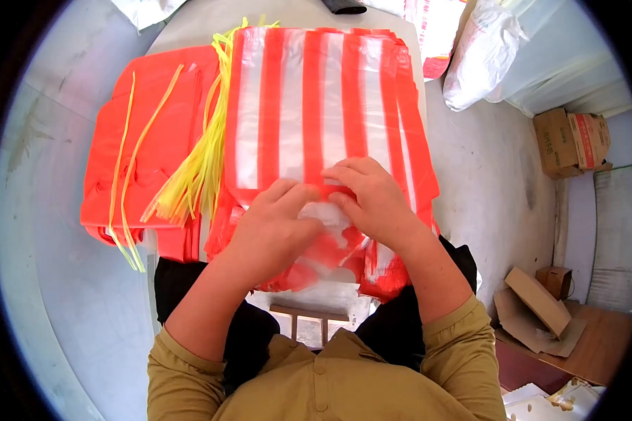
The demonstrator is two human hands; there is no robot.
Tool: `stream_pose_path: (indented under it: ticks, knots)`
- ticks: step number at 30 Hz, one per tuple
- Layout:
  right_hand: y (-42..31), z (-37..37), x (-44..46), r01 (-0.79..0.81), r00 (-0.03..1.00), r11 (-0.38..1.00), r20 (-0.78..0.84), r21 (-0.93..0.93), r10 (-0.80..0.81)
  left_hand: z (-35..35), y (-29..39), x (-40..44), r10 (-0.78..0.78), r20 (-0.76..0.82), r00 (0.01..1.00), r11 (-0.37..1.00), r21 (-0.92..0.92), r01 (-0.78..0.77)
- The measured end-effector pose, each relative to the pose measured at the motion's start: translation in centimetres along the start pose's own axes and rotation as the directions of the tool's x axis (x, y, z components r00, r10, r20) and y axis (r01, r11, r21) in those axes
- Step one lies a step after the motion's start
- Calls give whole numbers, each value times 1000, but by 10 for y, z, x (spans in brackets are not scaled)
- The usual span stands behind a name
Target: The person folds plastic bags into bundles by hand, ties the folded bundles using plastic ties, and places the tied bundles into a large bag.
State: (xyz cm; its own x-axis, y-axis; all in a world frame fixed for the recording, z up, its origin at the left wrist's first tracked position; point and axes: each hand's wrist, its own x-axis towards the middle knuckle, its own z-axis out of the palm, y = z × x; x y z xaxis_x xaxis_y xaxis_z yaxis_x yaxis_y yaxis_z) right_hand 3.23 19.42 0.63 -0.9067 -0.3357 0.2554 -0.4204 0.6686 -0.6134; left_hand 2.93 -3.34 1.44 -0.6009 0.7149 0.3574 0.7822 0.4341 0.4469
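A stack of red-and-white striped plastic bags (312, 105) lies on the table before me. At its near edge, my left hand (279, 221) and my right hand (372, 200) are close together, fingers curled on the plastic, both closed on the top bag. Loose red and clear plastic hangs below them, partly blurred. Left of the stack lies a bundle of yellow ties (207, 147). Farther left is a folded red pile (147, 126) with two loose yellow strips across it.
The table (414, 42) shows at the back. A white sack (481, 52) stands at the back right. Cardboard boxes (565, 144) sit by the right wall, and an opened carton (537, 316) lies at the lower right. A wooden stool (309, 313) is below the table edge.
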Motion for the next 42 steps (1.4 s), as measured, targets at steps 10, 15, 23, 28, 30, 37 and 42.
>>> stream_pose_path:
  ticks: [10,15,23,28,30,37,42]
  knots:
    - [1,-5,-4,-132,988,989,91,62,126,11,-5,7,-61,8,998,990,-128,61]
    - [-2,-7,-7,-199,976,963,-46,182,211,20,-8,8,-189,-32,981,967,-179,180]
    - [-12,-11,-22,198,978,980,63,10,-198,22,-10,11,-265,-47,963,952,-169,254]
    - [-9,1,-23,297,954,946,85,-130,-288,21,-5,14,-365,-6,931,924,-128,361]
    - [-5,4,-23,318,947,933,94,-168,-306,28,-12,11,-281,-59,958,952,-144,270]
    - [-3,6,-22,310,951,924,90,-223,-297,21,-11,6,-197,-43,980,977,-90,192]
    - [-12,3,-17,305,952,930,68,-205,-297,16,-15,2,-144,-13,990,989,-29,143]
